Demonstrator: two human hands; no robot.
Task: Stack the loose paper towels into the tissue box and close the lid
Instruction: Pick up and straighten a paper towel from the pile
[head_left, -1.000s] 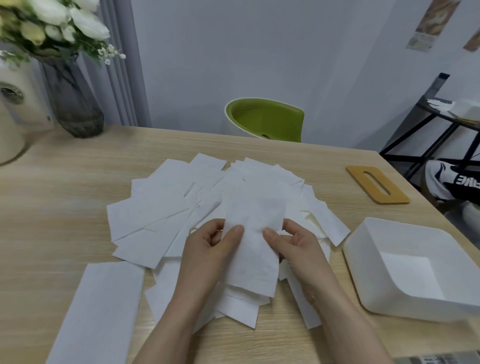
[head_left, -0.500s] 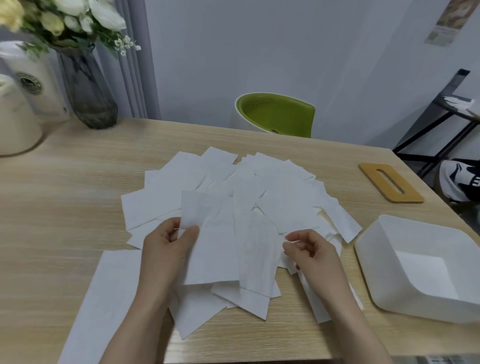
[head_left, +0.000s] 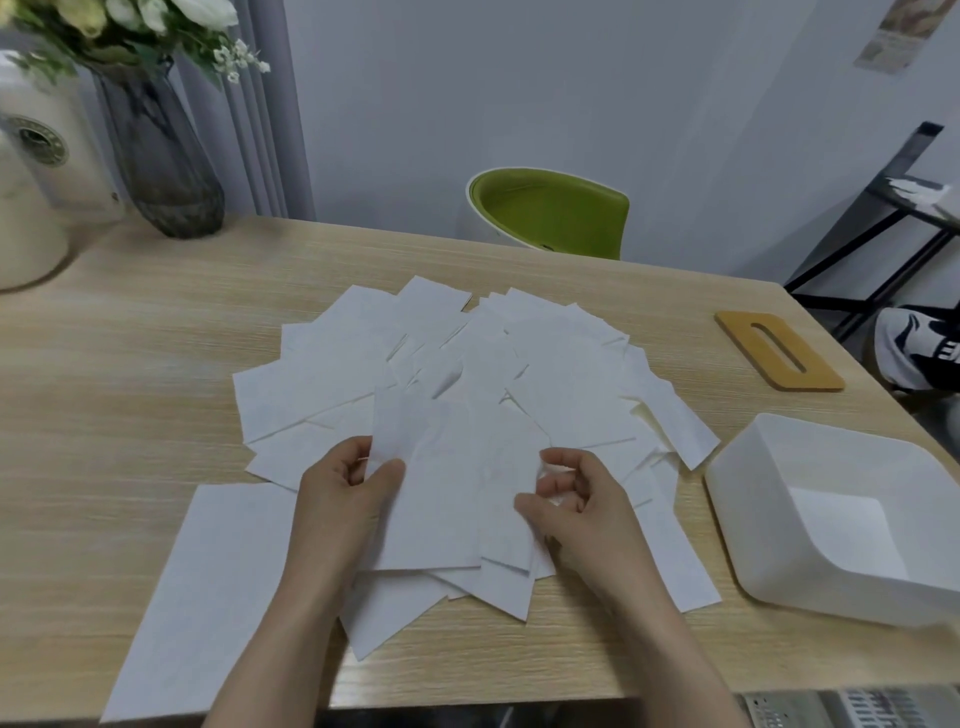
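Observation:
Several loose white paper towels (head_left: 561, 384) lie fanned out in a heap on the middle of the wooden table (head_left: 130, 364). My left hand (head_left: 348, 488) pinches the left edge of one towel (head_left: 441, 493) at the near side of the heap. My right hand (head_left: 576, 499) pinches another towel (head_left: 509, 519) that overlaps it on the right. The white tissue box (head_left: 753, 519) stands open at the right, its inside bare. Its tan wooden lid (head_left: 779, 351) with a slot lies flat beyond it.
A long white sheet (head_left: 208, 592) lies flat at the near left. A dark glass vase with flowers (head_left: 161, 166) and a cream jug (head_left: 31, 182) stand at the far left. A green chair (head_left: 550, 213) sits behind the table; a black rack (head_left: 883, 218) is at right.
My left hand has brought its towel back to the right toward the other hand. My right hand has closed its fingers on a second towel. The view has shifted slightly.

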